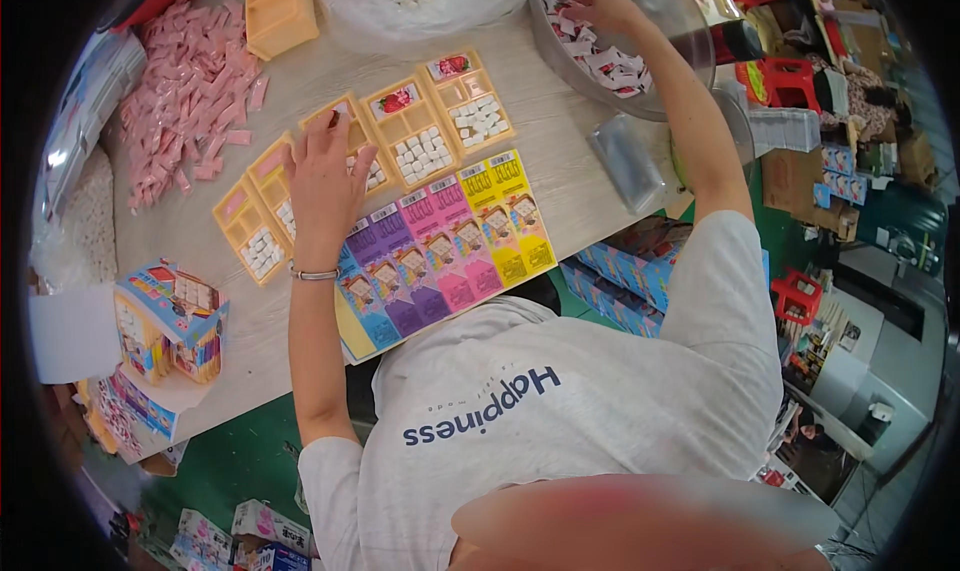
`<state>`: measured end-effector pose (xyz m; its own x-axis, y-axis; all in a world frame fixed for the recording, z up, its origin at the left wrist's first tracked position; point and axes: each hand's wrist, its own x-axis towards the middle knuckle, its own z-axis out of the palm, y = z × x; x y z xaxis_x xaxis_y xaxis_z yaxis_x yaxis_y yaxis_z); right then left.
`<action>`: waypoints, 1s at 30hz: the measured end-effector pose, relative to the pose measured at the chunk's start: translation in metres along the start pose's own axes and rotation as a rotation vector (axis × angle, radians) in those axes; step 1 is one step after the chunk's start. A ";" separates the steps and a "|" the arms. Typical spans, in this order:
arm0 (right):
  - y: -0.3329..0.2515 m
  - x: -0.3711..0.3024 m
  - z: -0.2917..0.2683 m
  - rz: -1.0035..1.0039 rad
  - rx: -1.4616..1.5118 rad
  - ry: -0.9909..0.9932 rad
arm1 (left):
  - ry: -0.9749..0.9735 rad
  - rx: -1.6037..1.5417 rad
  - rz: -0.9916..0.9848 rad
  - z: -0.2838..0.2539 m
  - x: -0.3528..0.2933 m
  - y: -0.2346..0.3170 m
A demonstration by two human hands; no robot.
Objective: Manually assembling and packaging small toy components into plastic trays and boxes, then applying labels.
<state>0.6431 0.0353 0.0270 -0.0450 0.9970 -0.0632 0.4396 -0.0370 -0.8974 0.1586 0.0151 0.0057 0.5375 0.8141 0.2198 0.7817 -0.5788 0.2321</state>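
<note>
My left hand (330,166) is spread over the middle of a row of yellow compartment trays, its fingertips at the top compartment of one tray. White marshmallow-like pieces (424,156) fill the lower compartments. The two right-hand trays (465,91) each have a red-and-white sachet (395,102) with a berry picture at the top; the left ones hold pink packets (234,205). At the back right, my right hand (605,9) reaches into a clear round tub (685,46) of small red-and-white sachets (615,69). Its bent fingers close on a sachet, partly hidden by the hand.
A heap of pink packets (195,86) covers the left back. Stacked yellow trays (280,13) and a plastic bag of white pieces (405,21) stand behind. Colourful printed card sheets (440,256) lie in front; filled printed packs (170,321) sit left, clear plastic sleeves (628,161) right.
</note>
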 end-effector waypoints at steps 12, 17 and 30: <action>-0.056 -0.022 -0.018 0.086 -0.068 0.185 | 0.086 -1.154 -0.033 -0.030 0.053 0.085; -0.168 -0.046 0.108 -0.074 0.160 -0.088 | -0.012 -1.313 -0.210 -0.041 0.078 0.102; -0.153 -0.033 0.314 0.209 0.877 -0.037 | 0.342 -1.950 -0.865 -0.046 -0.074 -0.023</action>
<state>0.2954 -0.0135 0.0295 -0.0767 0.9617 -0.2630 -0.3990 -0.2713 -0.8759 0.0868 -0.0341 0.0279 0.0843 0.9209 -0.3806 -0.6131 0.3490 0.7087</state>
